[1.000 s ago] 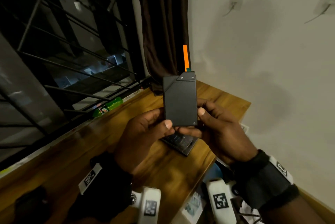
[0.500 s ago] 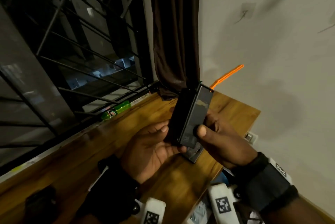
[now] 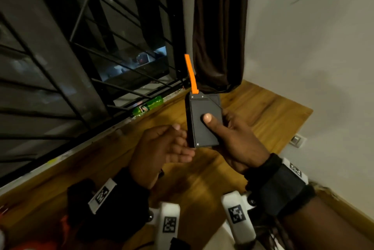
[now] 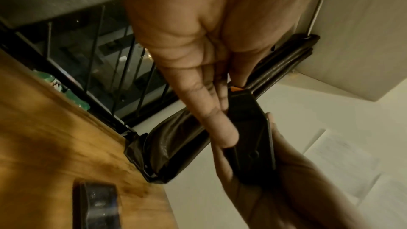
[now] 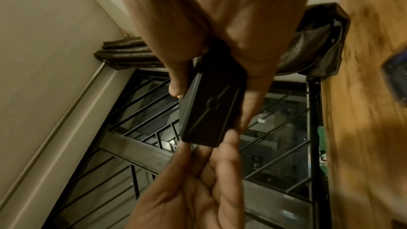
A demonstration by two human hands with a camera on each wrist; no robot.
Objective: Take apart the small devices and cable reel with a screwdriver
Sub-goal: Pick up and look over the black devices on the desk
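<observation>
Where the black device (image 3: pixel 204 120) was seen edge-on half a second ago, its broad face is now turned back toward the head camera, orange tab (image 3: pixel 190 73) pointing up again. In the head view it is held above the wooden worktop (image 3: pixel 263 112) by the right hand (image 3: pixel 236 140), thumb laid flat across the face, fingers wrapped behind. The left hand (image 3: pixel 162 148) has come off the casing: palm up, fingers relaxed, tips just beside the lower left edge; contact cannot be confirmed. Small screws are noted at the casing corners. A green bottle (image 3: pixel 147 106) lies on the sill by the barred window; its label is too blurred to read. Square black-and-white coded markers are seen on the wrist straps.

Left wrist view: straight fingers (image 4: pixel 211 111) of the left hand are laid against the device's side (image 4: pixel 249 128); nothing is gripped. A dark object (image 4: pixel 99 203) rests on the worktop, blurred.

Right wrist view: the device's back (image 5: pixel 209 111), marked with a circle and diagonal line, is clasped between thumb and fingers. No lettering is legible.
</observation>
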